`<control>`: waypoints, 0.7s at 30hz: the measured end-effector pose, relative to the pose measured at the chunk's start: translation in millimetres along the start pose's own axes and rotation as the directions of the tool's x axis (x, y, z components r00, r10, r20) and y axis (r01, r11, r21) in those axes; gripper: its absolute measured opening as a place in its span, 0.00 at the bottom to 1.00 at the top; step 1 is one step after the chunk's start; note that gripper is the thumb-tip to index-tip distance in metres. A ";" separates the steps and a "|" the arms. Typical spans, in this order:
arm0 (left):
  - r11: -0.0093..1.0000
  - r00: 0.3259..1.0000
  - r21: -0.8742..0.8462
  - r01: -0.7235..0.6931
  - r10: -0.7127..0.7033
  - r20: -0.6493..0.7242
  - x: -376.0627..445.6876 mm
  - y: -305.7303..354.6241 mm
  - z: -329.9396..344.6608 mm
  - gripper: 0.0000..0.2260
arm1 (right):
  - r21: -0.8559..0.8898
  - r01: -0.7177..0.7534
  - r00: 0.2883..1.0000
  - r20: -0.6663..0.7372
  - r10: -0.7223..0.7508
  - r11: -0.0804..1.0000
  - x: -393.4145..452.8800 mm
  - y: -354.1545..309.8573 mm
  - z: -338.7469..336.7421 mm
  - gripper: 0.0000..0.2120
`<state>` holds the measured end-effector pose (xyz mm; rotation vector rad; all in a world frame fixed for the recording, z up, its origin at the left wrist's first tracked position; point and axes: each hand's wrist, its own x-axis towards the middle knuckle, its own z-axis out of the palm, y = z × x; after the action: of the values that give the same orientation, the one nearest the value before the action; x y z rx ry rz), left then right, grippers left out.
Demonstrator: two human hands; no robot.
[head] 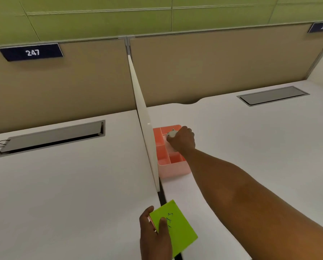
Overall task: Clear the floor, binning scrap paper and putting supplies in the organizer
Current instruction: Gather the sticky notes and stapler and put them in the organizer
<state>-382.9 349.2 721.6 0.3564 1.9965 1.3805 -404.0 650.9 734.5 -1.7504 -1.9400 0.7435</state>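
Right arm was stretched forward, right hand (182,140) curled palm-down, fingers closed. Left hand (154,235) sat low, near the body, thumb pinching.

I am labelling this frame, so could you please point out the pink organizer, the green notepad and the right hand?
pink organizer (173,168): head view, its front wall.
green notepad (177,228): head view, middle of its cover.
right hand (181,140): head view, back of the hand.
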 end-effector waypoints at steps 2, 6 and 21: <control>1.000 1.000 -0.007 0.006 -0.006 -0.005 1.7 1.4 -1.6 0.15 | -0.059 -0.003 1.000 -0.022 0.002 0.998 -1.8 -0.1 -1.6 0.33; 0.999 0.999 0.002 0.039 -0.039 0.032 9.1 -0.5 -4.3 0.15 | -0.106 0.076 0.983 -0.160 -0.092 0.991 -30.9 -8.2 -21.4 0.32; 0.994 0.945 -0.104 0.036 0.000 0.328 23.9 29.0 33.4 0.18 | 0.231 -0.042 0.866 0.493 -0.080 0.972 -187.1 78.1 -96.8 0.04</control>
<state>-382.7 398.4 731.8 0.4827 1.6424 1.3157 -261.0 480.7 766.9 -1.4883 -2.0662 1.4773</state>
